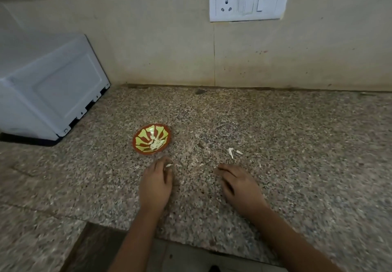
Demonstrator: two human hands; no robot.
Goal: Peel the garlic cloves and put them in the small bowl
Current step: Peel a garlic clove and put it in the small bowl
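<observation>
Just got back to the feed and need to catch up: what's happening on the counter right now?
A person is working on garlic at the granite counter. The left hand seems to pinch a small pale garlic piece just short of the small bowl, which already holds pale pieces. The right hand rests on the counter holding nothing, with peel scraps lying just beyond it.

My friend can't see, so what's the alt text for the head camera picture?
The left hand has a white bit at its fingertips, near a bowl of pale garlic pieces; the right hand rests on the counter. Peel scraps lie beyond it.
</observation>
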